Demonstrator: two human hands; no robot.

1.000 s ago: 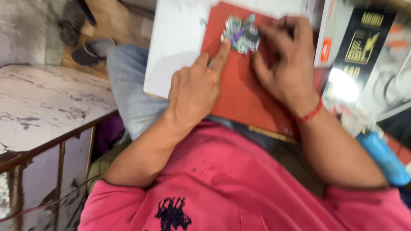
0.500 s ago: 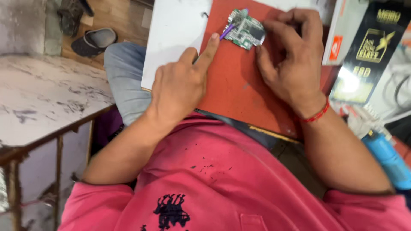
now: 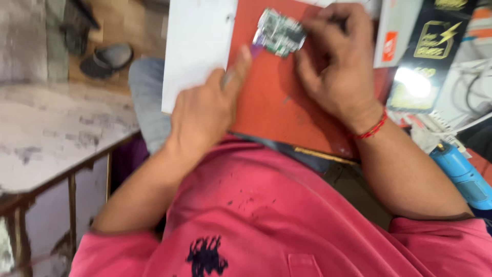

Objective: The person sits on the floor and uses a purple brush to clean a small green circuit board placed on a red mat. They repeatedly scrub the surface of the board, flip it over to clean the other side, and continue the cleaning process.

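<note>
Two bare hands work on a red board [image 3: 279, 110] lying across the person's lap. The right hand [image 3: 335, 69] curls over the far right edge of a small green circuit board [image 3: 279, 35], fingers pinching it against the red board. The left hand [image 3: 205, 110] rests flat, its forefinger stretched toward the circuit board's near left corner. A white sheet [image 3: 197, 48] lies left; a blue tool [image 3: 461, 172] sits right.

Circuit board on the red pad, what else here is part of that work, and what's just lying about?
In use: circuit board; red pad; left hand; right hand.
Lying about: white sheet; black box; blue tool; sandals; worn table.
</note>
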